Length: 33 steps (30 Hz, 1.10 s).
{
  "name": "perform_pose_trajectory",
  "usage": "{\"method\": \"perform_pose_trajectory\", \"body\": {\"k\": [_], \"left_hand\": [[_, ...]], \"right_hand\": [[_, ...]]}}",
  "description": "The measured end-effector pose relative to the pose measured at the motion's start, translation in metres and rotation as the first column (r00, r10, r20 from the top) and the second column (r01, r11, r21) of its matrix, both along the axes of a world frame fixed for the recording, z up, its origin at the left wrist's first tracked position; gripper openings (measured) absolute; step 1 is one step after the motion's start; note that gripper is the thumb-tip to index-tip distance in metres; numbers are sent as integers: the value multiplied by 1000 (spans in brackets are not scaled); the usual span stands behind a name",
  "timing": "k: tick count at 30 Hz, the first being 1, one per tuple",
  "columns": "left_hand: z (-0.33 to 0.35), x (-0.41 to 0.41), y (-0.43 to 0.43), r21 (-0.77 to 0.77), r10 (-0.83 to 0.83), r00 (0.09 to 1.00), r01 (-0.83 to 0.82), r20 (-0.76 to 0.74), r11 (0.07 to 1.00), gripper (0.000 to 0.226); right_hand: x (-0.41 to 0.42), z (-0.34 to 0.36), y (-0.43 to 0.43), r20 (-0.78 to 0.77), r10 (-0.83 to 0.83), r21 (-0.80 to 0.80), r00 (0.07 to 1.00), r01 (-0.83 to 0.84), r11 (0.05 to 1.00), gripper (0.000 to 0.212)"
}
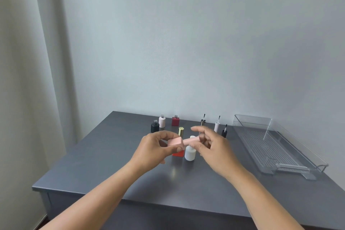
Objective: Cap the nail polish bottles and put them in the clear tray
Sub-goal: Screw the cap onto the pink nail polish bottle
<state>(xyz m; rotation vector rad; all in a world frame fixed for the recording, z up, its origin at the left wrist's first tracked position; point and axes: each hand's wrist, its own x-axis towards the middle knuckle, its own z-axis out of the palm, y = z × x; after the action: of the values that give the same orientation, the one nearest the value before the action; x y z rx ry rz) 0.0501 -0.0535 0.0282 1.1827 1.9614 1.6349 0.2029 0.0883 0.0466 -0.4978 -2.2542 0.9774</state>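
Left hand [158, 145]: grip closed on pink bottle [175, 142], held above counter [112, 155], long axis pointing right. Right hand [209, 142]: fingers closed on its pink cap [189, 141]. Clear tray [321, 162]: far right.

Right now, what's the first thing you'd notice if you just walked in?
Two hands meet mid-table: the left hand holds a pink bottle tilted sideways, while the right hand works its pink cap. Behind them stand three uncapped bottles and three loose brush caps. A clear tray sits empty at the right.
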Motion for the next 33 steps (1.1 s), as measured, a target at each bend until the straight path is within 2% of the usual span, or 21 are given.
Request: {"method": "perform_pose_trajectory", "body": {"k": [4, 9, 10, 12, 14, 16, 20, 25, 28, 31, 33], "left_hand": [[0, 3, 0, -10, 21, 999, -21, -49, 1000, 23], [-2, 8, 2, 2, 121, 950, -126, -287, 992, 22], [-2, 8, 1, -1, 116, 951, -121, -286, 993, 22], [1, 6, 0, -37, 30, 986, -36, -167, 999, 20], [3, 2, -1, -95, -75, 995, 69, -63, 993, 20], [3, 1, -2, -131, -115, 993, 109, -39, 985, 20], [-1, 1, -2, -165, -100, 993, 89, -58, 982, 21], [-8, 10, 0, -153, 18, 972, -55, -234, 987, 18], [-11, 14, 1, -116, 92, 922, -146, -376, 983, 26], [-12, 15, 2, -100, 104, 899, -161, -426, 982, 29], [-13, 14, 4, -84, 97, 911, -142, -401, 986, 26]], "right_hand": [[0, 3, -1, 9, -27, 38, 1000, 26, 999, 11], [-4, 1, -1, 7, -54, -88, 999, 54, 995, 6], [-4, 0, -1, -10, -41, -152, 999, 39, 988, 6], [-2, 0, -1, -67, 26, -285, 997, -44, 957, 6], [1, -1, -1, -106, 93, -337, 990, -124, 933, 10], [3, -3, -1, -97, 108, -316, 989, -134, 939, 14], [0, -9, -2, -17, 33, -218, 999, -36, 975, 14], [-2, -15, -5, -10, -28, -171, 1000, 26, 985, 15], [-3, -16, -6, -50, -46, -195, 998, 36, 980, 17], [-4, -16, -7, -71, -57, -198, 996, 42, 979, 17], [-5, -16, -8, -80, -49, -199, 996, 32, 980, 17]]}}
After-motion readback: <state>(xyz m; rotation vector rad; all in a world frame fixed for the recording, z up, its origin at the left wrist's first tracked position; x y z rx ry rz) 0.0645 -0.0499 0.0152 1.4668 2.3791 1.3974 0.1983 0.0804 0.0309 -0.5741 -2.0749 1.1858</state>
